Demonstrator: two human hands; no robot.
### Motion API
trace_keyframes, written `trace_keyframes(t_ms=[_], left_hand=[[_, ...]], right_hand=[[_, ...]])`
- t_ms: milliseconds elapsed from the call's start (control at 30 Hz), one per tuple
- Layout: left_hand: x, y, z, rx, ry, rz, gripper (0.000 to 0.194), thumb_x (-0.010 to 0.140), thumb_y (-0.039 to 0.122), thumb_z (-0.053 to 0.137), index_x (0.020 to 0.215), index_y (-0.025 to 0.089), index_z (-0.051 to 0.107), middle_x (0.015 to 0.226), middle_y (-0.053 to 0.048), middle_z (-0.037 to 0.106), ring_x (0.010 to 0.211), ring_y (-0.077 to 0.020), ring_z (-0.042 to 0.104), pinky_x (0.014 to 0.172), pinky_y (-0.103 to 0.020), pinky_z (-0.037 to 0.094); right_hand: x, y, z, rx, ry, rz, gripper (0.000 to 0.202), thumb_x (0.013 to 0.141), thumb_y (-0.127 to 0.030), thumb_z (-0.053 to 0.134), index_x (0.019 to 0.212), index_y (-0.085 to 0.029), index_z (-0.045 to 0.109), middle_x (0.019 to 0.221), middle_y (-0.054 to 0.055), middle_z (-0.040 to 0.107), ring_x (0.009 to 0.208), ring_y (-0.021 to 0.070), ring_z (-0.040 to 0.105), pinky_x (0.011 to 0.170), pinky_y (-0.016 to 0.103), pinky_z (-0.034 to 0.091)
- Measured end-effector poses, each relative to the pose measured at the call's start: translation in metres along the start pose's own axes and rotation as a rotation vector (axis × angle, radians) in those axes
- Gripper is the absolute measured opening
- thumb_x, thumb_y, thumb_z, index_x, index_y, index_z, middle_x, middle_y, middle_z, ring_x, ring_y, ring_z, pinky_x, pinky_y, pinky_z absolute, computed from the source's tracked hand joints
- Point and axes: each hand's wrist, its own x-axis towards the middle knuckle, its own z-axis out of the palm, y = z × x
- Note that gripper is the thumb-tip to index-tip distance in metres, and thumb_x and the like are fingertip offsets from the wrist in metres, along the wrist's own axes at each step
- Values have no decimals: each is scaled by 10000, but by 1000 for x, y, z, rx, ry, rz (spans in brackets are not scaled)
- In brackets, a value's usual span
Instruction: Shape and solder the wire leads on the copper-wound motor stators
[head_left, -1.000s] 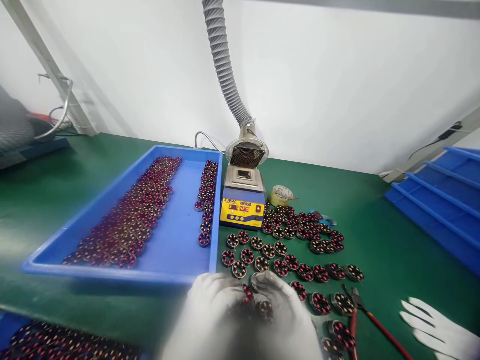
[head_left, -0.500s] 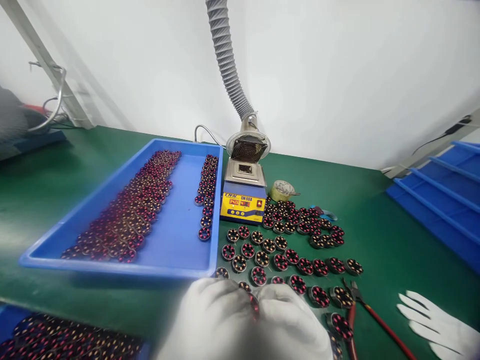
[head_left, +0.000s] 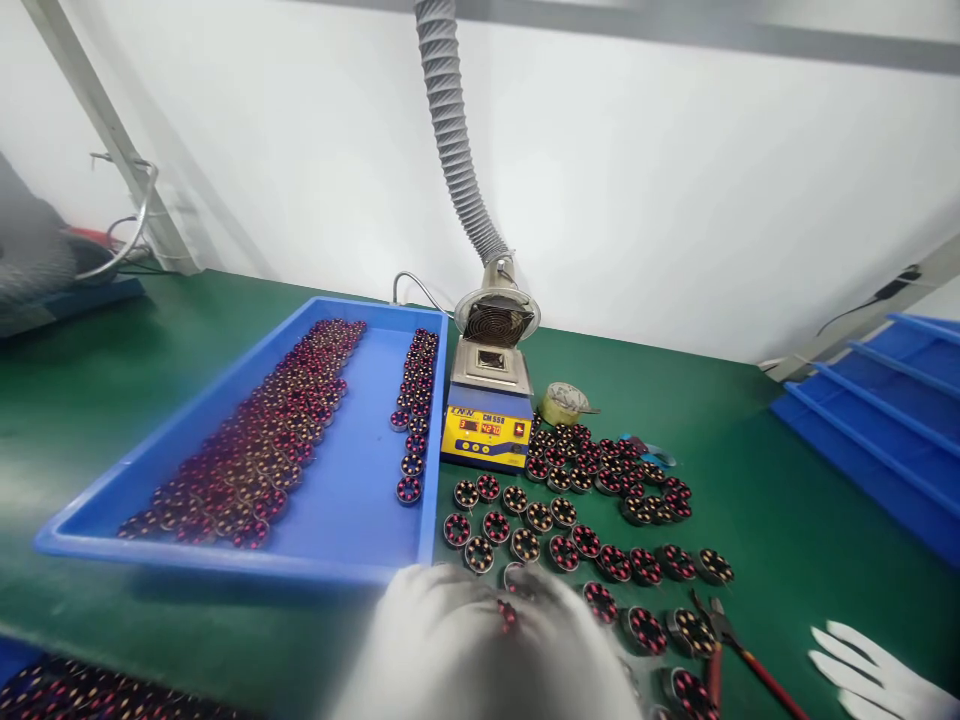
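My left hand (head_left: 412, 640) and my right hand (head_left: 574, 650), both in white gloves and partly blurred, are pressed together at the bottom middle. Between their closed fingers shows a small round coil part (head_left: 507, 613) with dark-red tips; the rest of it is hidden by the gloves. Just beyond the fingers several more ring-shaped coil parts (head_left: 526, 545) with dark rims and pink or beige tips lie on the green table (head_left: 720, 480). To the left, a blue tray (head_left: 349, 500) holds a dense slanting band of the same parts and a narrow column along its right side.
A solder pot (head_left: 486, 437) with a digital display stands behind the coil parts, under a ribbed exhaust hose (head_left: 454, 130). Beside it sits a small yellowish cup (head_left: 562, 405). Red-handled cutters (head_left: 739, 645) and a white glove (head_left: 874, 670) lie right; blue crates (head_left: 885, 400) stand farther right.
The view has tilted slightly upward, so the table things sit lower in the picture. My hands stay together around the coil part, with the fingers shifted a little.
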Motion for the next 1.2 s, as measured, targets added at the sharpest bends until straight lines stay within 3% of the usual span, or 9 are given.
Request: trace_keyframes(t_ms=[167, 367, 500, 700, 767, 867, 933, 1067, 1200], left_hand=[[0, 4, 2, -30, -150, -57, 224, 799, 165, 549, 1022, 183, 535, 932, -56, 703, 844, -193, 655, 711, -313, 530], [4, 5, 2, -304, -315, -265, 293, 776, 203, 662, 1046, 249, 559, 1014, -24, 661, 922, -198, 596, 812, -343, 466], [13, 5, 3, -495, -270, -348, 72, 841, 200, 582, 897, 229, 618, 942, -6, 675, 950, -179, 573, 887, -331, 401], [21, 6, -9, -629, -76, -700, 159, 841, 136, 502, 774, 217, 621, 841, -4, 655, 851, -161, 611, 763, -262, 487], [18, 6, -14, -574, -90, -668, 99, 823, 193, 565, 889, 234, 627, 975, -14, 656, 953, -175, 600, 835, -276, 479], [14, 8, -14, -409, -321, -439, 595, 626, 200, 774, 1166, 255, 530, 1188, -66, 591, 1088, -233, 541, 918, -340, 443], [14, 9, -10, -356, -414, -336, 725, 556, 137, 811, 1198, 262, 497, 1164, -67, 608, 1060, -233, 553, 897, -349, 450], [24, 11, -3, -537, -370, -309, 457, 663, 72, 731, 1066, 231, 588, 1046, -31, 647, 992, -176, 569, 892, -313, 435], [34, 13, 0, -802, -240, -460, 208, 706, 36, 680, 827, 205, 690, 864, -9, 682, 868, -152, 612, 818, -267, 477]], right_hand=[[0, 34, 15, 226, 17, 229, 286, 606, -123, 732, 873, -210, 680, 839, 53, 674, 861, 239, 638, 790, 368, 514], [-1, 22, 16, 379, 63, 344, 290, 618, -145, 733, 895, -191, 661, 838, 42, 652, 790, 179, 630, 767, 325, 510], [-5, 12, 23, 420, 38, 379, 293, 627, -170, 739, 907, -187, 653, 832, 29, 644, 728, 132, 612, 682, 247, 507], [-12, 5, 24, 337, -55, 351, 287, 679, -357, 700, 898, -176, 658, 894, 82, 660, 742, 197, 633, 595, 298, 513], [-12, 4, 22, 334, -50, 334, 285, 708, -393, 667, 905, -187, 660, 921, 87, 661, 758, 210, 640, 608, 320, 518], [-13, 6, 20, 318, -58, 305, 302, 744, -432, 620, 936, -201, 654, 909, 90, 665, 772, 234, 648, 628, 362, 528], [-13, 7, 19, 284, -71, 285, 299, 765, -436, 596, 943, -203, 653, 885, 89, 666, 762, 237, 649, 636, 377, 532], [-14, 4, 20, 239, -80, 271, 311, 755, -413, 612, 966, -188, 653, 844, 88, 664, 741, 221, 643, 648, 367, 533], [-12, -3, 25, 252, -125, 307, 393, 687, -411, 674, 1004, -182, 640, 888, 90, 660, 748, 211, 642, 668, 374, 530]])
